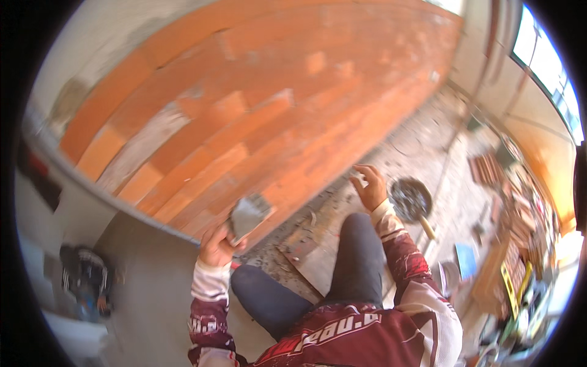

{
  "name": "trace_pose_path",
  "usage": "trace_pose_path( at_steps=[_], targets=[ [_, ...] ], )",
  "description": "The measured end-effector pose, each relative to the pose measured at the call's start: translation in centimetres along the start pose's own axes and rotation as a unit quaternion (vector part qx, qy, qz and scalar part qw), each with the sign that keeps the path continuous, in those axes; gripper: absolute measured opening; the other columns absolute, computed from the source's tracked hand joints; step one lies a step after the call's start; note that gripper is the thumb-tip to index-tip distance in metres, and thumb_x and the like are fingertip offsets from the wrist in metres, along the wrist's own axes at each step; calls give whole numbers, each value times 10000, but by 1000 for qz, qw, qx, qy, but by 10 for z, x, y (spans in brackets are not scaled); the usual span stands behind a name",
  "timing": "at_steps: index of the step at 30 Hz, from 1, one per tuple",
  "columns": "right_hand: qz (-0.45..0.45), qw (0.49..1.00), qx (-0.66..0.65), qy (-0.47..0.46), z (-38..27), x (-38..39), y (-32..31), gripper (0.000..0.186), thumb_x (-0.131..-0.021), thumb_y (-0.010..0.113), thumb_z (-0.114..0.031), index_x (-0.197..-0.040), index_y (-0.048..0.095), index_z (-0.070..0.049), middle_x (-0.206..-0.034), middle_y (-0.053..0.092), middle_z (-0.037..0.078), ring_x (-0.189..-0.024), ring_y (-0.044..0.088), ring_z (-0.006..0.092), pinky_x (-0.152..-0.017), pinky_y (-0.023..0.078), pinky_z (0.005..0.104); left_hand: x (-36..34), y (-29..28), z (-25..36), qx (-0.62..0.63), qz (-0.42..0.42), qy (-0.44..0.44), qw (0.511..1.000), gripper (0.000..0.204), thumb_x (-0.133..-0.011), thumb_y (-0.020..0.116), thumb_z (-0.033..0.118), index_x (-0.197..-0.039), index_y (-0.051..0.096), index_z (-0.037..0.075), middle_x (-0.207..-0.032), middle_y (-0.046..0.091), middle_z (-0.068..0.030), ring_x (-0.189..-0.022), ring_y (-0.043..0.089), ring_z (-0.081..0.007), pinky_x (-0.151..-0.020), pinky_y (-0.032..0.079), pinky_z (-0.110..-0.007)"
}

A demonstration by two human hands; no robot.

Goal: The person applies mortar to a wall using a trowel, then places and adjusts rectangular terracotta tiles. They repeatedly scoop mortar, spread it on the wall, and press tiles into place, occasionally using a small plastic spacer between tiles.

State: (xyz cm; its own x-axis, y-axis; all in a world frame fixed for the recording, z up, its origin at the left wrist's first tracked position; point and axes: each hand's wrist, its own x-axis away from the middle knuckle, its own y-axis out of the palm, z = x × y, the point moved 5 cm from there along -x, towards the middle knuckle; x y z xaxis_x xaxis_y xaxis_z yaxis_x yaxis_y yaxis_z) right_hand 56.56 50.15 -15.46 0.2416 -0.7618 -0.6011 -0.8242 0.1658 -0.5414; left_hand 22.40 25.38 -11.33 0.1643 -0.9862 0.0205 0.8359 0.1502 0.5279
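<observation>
Gripping a trowel (249, 215), left hand (216, 244) closed; right hand (372, 192) half-curled (holding anything? can't tell). A wobble could scrape the bricks (263, 125).

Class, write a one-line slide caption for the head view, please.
Left hand holding a flat grey object beside orange brickwork, right hand near a dark round pan.

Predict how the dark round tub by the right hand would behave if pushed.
The tub holds grey lumpy material, so it probably feels heavy. Its broad, round shape suggests sliding before tipping. The pale handle projecting at its rim might snag.
</observation>
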Motion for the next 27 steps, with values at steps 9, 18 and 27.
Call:
trace_pose_path(
  at_steps=[9,18,27],
  targets=[
    [-218,757,357,503,262,178,-165,707,-815,602,-638,-1065,685,18,-1108,664,255,-1094,629,375,-930,495,441,20,-37,-90,12,36,-127,991,190,-996,503,174,-1010,574,-2,-895,672,-143,-850,704,-281,-717,622,-383],
    [-225,759,266,550,308,201,-147,674,-905,517,-597,-1162,653,11,-1087,671,263,-1054,651,376,-873,507,459,-5,-14,-142,18,-25,-138,990,415,-1007,488,192,-1367,455,-10,-902,697,-169,-825,705,-289,-706,604,-382],
    [-170,792,410,419,297,280,-150,282,-984,445,-333,-1126,511,-99,-1029,652,214,-920,655,435,-782,521,520,-5,-15,-154,36,-26,-176,983,438,-1005,488,195,-1384,439,-19,-906,689,-149,-820,707,-274,-702,602,-376]
  ],
)
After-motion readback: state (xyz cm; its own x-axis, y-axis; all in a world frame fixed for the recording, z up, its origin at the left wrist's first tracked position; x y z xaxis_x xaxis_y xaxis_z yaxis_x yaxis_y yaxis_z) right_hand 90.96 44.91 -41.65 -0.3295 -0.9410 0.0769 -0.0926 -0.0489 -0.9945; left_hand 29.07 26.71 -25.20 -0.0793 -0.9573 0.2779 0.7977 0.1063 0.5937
